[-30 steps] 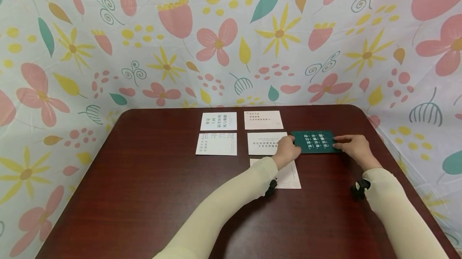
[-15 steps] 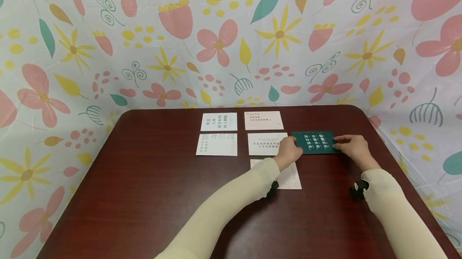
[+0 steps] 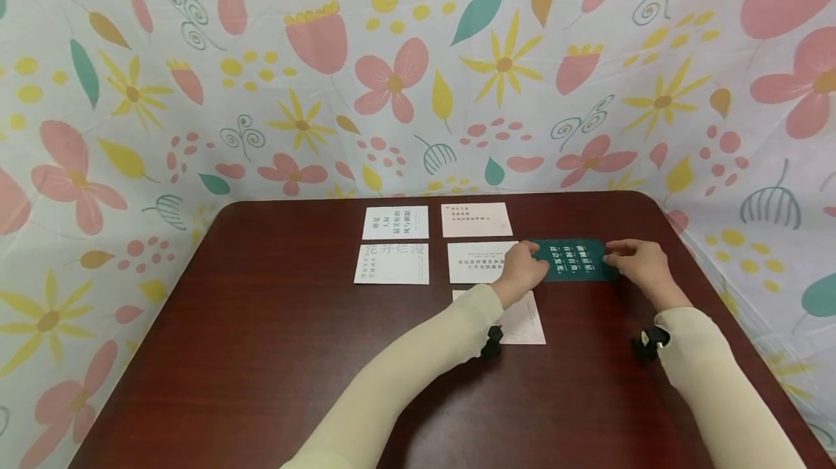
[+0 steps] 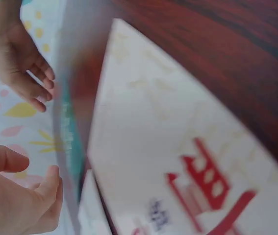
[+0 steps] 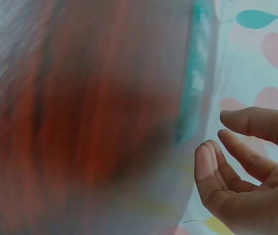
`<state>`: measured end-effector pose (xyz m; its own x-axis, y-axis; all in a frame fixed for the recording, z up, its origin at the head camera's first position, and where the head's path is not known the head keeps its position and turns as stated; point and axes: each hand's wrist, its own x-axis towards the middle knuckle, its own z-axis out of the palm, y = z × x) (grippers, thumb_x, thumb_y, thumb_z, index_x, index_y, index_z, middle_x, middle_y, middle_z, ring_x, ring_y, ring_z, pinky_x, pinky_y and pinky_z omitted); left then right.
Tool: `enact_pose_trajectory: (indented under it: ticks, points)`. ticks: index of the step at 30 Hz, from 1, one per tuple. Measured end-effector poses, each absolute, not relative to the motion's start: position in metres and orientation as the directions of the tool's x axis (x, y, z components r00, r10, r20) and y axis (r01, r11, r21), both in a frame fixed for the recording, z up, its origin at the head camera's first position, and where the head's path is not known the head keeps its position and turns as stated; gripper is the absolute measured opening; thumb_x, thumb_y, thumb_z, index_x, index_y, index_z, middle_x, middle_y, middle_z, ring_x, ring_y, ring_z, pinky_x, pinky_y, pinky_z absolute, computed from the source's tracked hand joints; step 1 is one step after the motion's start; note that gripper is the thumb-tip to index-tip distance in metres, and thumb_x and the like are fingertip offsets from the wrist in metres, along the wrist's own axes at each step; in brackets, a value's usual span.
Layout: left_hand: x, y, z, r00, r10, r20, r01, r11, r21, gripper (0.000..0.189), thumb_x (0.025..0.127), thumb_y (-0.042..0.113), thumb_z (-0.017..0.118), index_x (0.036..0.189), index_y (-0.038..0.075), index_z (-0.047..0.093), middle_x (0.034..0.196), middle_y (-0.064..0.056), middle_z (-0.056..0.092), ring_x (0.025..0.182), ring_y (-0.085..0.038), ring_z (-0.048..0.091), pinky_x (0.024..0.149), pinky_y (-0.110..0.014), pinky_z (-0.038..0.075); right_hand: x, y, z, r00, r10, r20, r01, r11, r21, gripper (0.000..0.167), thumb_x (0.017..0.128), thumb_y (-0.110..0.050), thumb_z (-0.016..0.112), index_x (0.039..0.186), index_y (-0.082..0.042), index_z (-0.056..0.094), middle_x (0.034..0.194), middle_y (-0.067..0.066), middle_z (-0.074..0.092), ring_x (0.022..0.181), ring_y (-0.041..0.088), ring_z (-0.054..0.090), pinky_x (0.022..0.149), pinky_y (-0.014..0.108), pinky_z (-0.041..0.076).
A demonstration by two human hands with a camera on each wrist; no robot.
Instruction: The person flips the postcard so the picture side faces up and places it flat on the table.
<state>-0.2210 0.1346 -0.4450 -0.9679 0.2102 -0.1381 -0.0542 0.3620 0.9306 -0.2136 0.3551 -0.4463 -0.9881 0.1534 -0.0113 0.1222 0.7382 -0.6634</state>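
Observation:
A dark green card (image 3: 575, 260) with white vertical writing lies on the table, at the right end of the middle row of cards. My left hand (image 3: 521, 271) is at its left end, thumb and fingers parted. At the right end is my right hand (image 3: 643, 266), its fingertips close to the edge. Both wrist views show a gap between thumb and fingers, with nothing held by the left hand (image 4: 26, 196) or the right hand (image 5: 251, 171). My left hand and sleeve partly cover a white card (image 3: 477, 263) and a pale card (image 3: 525, 324).
The dark red-brown table (image 3: 261, 353) has rounded far corners against a flowered cloth (image 3: 392, 91). Further cards lie to the left and behind: a white card (image 3: 418, 222), a grey-lettered card (image 3: 392, 271) and a pale pink card (image 3: 477, 226).
Both hands were holding the green card's ends; now their fingers have spread and come away from it. The card stays in nearly the same place.

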Motion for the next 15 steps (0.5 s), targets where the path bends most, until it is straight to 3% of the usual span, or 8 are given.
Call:
enact_pose_trajectory:
  ticks: [6, 12, 15]
  points:
    - [-0.220, 0.104, -0.423, -0.971, 0.223, -0.084, -0.025, 0.255, 0.967, 0.023, 0.094, 0.008, 0.058, 0.117, 0.007, 0.065, 0.105, -0.002, 0.063, 0.094, -0.012, 0.061, 0.074, -0.023, 0.049, -0.208, 0.327, -0.429, -0.990, 0.142, 0.025, 0.084, 0.708, -0.701, 0.045, 0.100, -0.031, 0.050, 0.125, 0.005, 0.059, 0.116, 0.032, 0.058, 0.087, 0.037, 0.064, 0.057, 0.026, 0.049]
    - [-0.219, 0.046, -0.408, -0.972, 0.220, 0.079, 0.137, 0.265, 0.954, 0.024, 0.097, 0.012, 0.056, 0.118, 0.004, 0.065, 0.107, -0.007, 0.066, 0.101, -0.018, 0.062, 0.079, -0.021, 0.051, -0.199, 0.292, -0.403, -0.985, 0.118, 0.128, -0.009, 0.700, -0.714, 0.047, 0.102, -0.037, 0.043, 0.122, 0.001, 0.064, 0.112, 0.026, 0.062, 0.062, 0.015, 0.046, 0.051, 0.029, 0.038]
    - [-0.215, 0.013, -0.403, -0.965, 0.193, 0.178, 0.230, 0.297, 0.927, 0.026, 0.098, 0.013, 0.054, 0.119, 0.001, 0.063, 0.112, -0.011, 0.065, 0.104, -0.021, 0.061, 0.085, -0.023, 0.051, -0.191, 0.275, -0.391, -0.972, 0.108, 0.209, -0.079, 0.687, -0.722, 0.044, 0.103, -0.034, 0.043, 0.120, 0.000, 0.065, 0.106, 0.024, 0.064, 0.050, 0.011, 0.036, 0.046, 0.030, 0.032]
